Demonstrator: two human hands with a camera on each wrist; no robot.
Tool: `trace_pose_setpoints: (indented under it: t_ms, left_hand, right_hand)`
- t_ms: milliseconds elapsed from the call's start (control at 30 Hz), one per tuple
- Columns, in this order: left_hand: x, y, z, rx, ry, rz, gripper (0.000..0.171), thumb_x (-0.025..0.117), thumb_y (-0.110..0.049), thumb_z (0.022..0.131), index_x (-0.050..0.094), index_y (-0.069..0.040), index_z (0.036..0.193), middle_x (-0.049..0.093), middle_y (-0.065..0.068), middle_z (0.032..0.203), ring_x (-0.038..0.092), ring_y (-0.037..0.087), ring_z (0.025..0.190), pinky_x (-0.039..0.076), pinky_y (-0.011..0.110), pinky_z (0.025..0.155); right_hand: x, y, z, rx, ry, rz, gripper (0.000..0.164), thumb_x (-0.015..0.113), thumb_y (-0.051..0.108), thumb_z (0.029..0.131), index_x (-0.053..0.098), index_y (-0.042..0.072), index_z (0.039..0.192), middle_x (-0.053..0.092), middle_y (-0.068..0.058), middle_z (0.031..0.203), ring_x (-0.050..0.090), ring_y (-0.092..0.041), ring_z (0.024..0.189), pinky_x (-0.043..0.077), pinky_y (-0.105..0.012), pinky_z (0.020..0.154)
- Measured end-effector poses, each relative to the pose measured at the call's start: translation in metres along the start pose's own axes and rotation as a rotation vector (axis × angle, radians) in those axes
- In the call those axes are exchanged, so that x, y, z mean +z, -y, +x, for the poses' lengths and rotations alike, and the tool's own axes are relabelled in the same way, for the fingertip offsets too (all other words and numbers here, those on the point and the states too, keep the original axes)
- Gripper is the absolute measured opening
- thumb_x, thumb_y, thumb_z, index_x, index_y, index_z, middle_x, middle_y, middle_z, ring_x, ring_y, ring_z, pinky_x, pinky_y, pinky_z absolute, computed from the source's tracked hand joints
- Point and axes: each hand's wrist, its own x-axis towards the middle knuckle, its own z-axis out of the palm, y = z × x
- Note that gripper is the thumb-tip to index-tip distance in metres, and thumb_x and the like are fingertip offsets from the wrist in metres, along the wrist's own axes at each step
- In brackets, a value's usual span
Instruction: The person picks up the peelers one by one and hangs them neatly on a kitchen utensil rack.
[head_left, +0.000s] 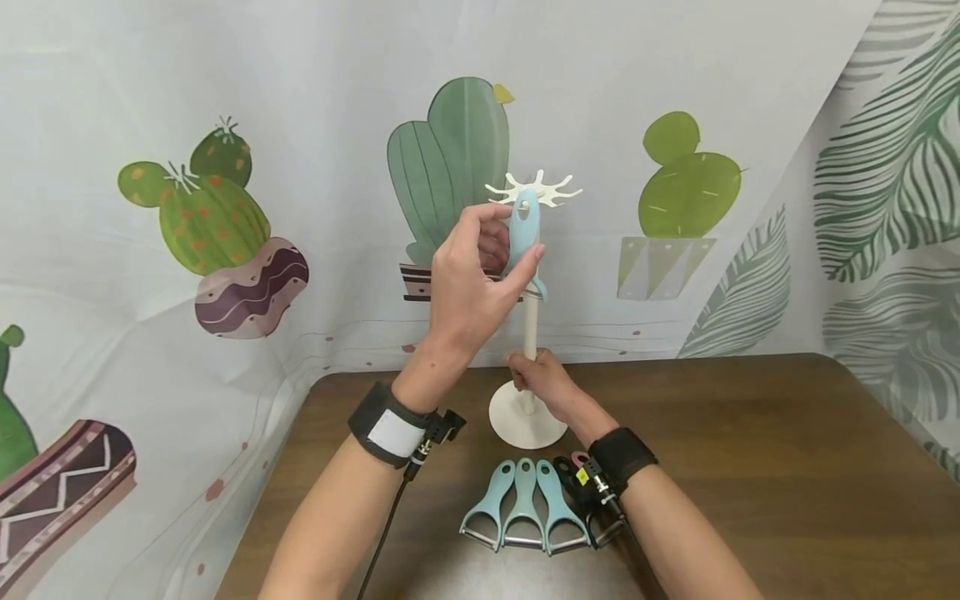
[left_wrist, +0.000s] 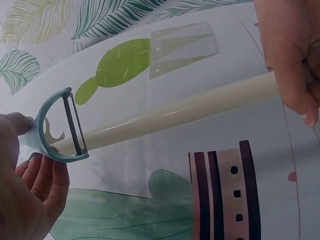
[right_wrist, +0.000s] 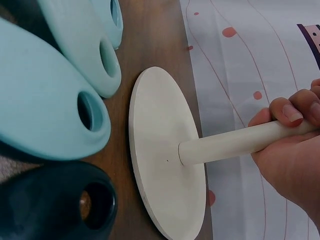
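My left hand (head_left: 472,275) pinches a light blue peeler (head_left: 525,229) by its handle, thumb on one side and fingers on the other. The peeler hangs handle up, its hole right at a hook tip of the cream stand's crown (head_left: 558,192). In the left wrist view its curved head and blade (left_wrist: 74,122) overlap the stand's pole (left_wrist: 180,114). Lower down, my right hand (head_left: 546,379) grips the pole, with fingers wrapped around it, above the round base (right_wrist: 160,150). The base sits flat on the table.
In front of the base, several peelers lie fanned out on the brown table (head_left: 750,467): light blue and green ones (head_left: 524,492), a dark one (right_wrist: 55,200) and a pink handle end (head_left: 579,457) partly behind my right wrist. A cactus-print cloth (head_left: 330,167) hangs behind the table.
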Motion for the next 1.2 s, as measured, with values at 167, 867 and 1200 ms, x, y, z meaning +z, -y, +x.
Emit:
trace_pose_setpoints:
  t_ms: [167,867,1200]
  left_hand:
    - [0.001,0.003,-0.003,-0.018,-0.002,-0.019,0.046,0.083,-0.021,0.093,0.060,-0.001,0.127,0.067,0.007,0.093,0.066,0.012,0.073,0.059,0.025,0.068]
    - [0.002,0.008,-0.006,-0.015,-0.008,-0.043,0.050,0.087,-0.021,0.089,0.061,0.001,0.125,0.068,0.008,0.093,0.069,0.014,0.077,0.060,0.024,0.072]
    - [-0.006,0.004,-0.013,-0.025,-0.031,-0.047,0.049,0.087,-0.023,0.090,0.063,0.002,0.125,0.069,0.008,0.095,0.071,0.018,0.080,0.061,0.026,0.075]
  right_hand:
    - [0.000,-0.002,0.002,-0.001,0.001,0.011,0.046,0.053,0.019,0.109,0.051,0.009,0.065,0.044,0.001,0.062,0.042,-0.029,0.069,0.034,-0.038,0.076]
    - [0.002,-0.001,0.001,-0.021,-0.012,0.040,0.045,0.051,0.016,0.109,0.051,0.008,0.065,0.043,0.002,0.061,0.041,-0.031,0.071,0.034,-0.041,0.076]
    - [0.001,-0.002,-0.001,-0.048,0.011,0.040,0.045,0.052,0.016,0.109,0.051,0.008,0.065,0.044,0.001,0.061,0.043,-0.028,0.070,0.035,-0.039,0.075]
